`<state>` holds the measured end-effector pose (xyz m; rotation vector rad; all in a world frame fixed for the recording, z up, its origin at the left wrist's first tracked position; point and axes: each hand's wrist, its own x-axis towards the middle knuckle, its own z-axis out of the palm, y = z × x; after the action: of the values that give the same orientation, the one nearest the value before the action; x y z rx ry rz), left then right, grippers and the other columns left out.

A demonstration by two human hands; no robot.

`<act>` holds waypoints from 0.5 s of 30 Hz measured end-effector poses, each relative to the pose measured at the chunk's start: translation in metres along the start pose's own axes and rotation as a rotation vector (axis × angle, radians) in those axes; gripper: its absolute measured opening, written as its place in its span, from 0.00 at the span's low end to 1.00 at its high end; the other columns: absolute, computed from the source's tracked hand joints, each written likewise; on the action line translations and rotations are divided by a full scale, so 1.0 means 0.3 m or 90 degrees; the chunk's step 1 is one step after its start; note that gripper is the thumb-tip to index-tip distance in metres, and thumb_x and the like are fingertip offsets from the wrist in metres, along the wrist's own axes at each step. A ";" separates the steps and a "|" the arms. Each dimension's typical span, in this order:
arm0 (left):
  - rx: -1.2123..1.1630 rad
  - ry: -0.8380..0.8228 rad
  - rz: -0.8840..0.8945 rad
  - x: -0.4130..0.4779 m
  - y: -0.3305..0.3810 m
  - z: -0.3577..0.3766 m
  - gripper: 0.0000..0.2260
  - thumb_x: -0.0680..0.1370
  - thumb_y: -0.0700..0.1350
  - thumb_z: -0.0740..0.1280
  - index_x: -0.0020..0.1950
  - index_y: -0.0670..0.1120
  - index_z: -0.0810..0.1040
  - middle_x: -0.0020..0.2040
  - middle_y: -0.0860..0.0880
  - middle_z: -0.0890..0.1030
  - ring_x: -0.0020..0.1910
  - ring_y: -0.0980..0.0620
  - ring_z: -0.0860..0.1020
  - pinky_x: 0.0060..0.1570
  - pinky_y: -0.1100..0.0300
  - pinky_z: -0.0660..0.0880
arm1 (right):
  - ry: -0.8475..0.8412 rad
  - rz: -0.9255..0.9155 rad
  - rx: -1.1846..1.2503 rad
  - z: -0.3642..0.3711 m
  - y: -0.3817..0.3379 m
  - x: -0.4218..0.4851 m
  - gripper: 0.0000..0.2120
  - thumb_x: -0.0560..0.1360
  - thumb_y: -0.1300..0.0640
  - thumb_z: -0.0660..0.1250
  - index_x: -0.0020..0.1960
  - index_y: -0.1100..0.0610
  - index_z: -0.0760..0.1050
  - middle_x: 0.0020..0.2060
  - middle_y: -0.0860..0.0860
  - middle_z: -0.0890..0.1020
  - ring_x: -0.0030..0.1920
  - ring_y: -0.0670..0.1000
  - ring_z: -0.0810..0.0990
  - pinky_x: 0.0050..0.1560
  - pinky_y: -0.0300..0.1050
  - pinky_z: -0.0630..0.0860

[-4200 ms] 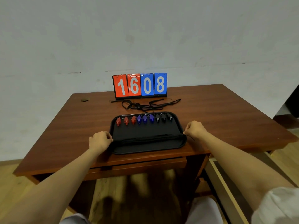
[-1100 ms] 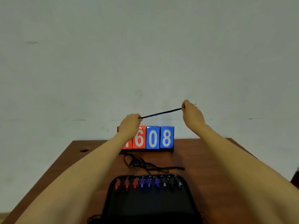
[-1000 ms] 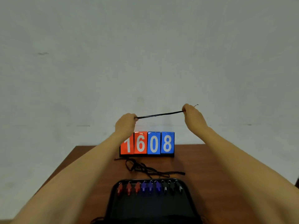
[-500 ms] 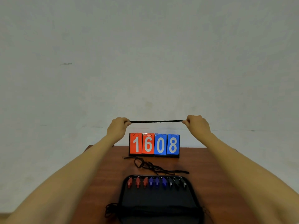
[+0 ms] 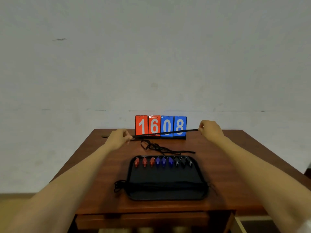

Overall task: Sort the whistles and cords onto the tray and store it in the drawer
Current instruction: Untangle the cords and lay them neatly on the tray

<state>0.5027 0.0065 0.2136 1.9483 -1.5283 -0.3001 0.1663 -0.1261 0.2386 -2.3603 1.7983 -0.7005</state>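
Pinching black cord (image 5: 165, 133) taut, one end in left hand (image 5: 119, 137), other in right hand (image 5: 209, 127), up at twelve o'clock from tray (image 5: 166, 196), crossing scoreboard (image 5: 154, 123) front.

black tray (image 5: 165, 197) on a reddish-brown wood-grain surface (image 5: 235, 165). along the tray's far edge: three red whistles (image 5: 144, 162), three blue whistles (image 5: 164, 161), three black whistles (image 5: 183, 163). stretched cord (image 5: 165, 133) and loose cords (image 5: 161, 147) black. scoreboard (image 5: 160, 126): two red cards, two blue, white digits.
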 end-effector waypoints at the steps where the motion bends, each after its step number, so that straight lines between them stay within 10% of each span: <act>1: 0.002 -0.015 -0.012 -0.011 -0.017 0.019 0.08 0.77 0.47 0.67 0.39 0.46 0.76 0.35 0.50 0.80 0.37 0.51 0.76 0.40 0.60 0.71 | -0.015 0.004 -0.009 0.013 0.016 -0.015 0.09 0.79 0.58 0.61 0.52 0.63 0.76 0.46 0.58 0.82 0.43 0.57 0.78 0.42 0.46 0.72; 9: 0.042 -0.112 -0.097 -0.057 -0.110 0.167 0.11 0.81 0.38 0.58 0.58 0.43 0.78 0.50 0.44 0.82 0.49 0.48 0.77 0.44 0.61 0.69 | -0.202 0.024 -0.027 0.165 0.151 -0.131 0.09 0.79 0.57 0.62 0.53 0.59 0.77 0.51 0.56 0.82 0.46 0.55 0.78 0.47 0.48 0.75; 15: 0.033 -0.135 -0.148 -0.118 -0.174 0.247 0.06 0.77 0.40 0.67 0.39 0.45 0.77 0.41 0.47 0.81 0.44 0.51 0.77 0.45 0.60 0.72 | -0.283 0.076 -0.043 0.255 0.232 -0.204 0.10 0.78 0.57 0.62 0.51 0.62 0.79 0.48 0.57 0.82 0.48 0.59 0.80 0.46 0.52 0.77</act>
<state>0.4933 0.0208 0.1179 2.1975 -1.4494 -0.5872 0.1235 -0.1054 0.1283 -2.1965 1.7585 -0.0866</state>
